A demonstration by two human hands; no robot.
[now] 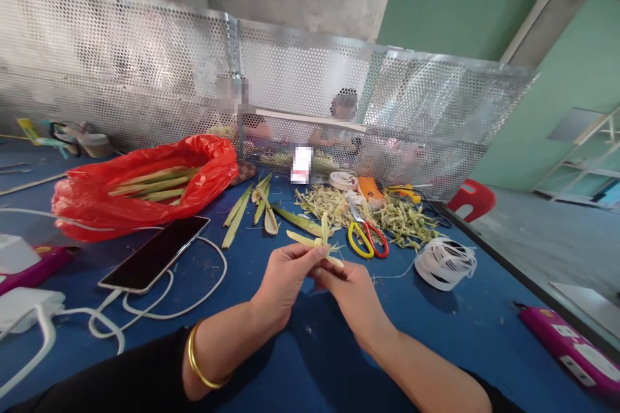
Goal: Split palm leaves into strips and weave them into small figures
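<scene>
My left hand (285, 274) and my right hand (352, 287) meet over the blue table, both pinching one piece made of pale green leaf strips (324, 230). Several strip ends stick out from it in different directions. Part of the piece is hidden behind my fingers. Just beyond my right hand lie scissors (367, 237) with one yellow and one red handle loop. Long green leaves (261, 201) are spread on the table past my left hand. A heap of leaf scraps (407, 222) lies behind the scissors.
At the left, a red plastic bag (92, 197) holds more leaves, near a phone (157, 255) with a white cable. A roll of white cord (445, 263) and a purple power strip (571, 345) are on the right. A perforated metal screen (300, 64) borders the back; people sit behind it.
</scene>
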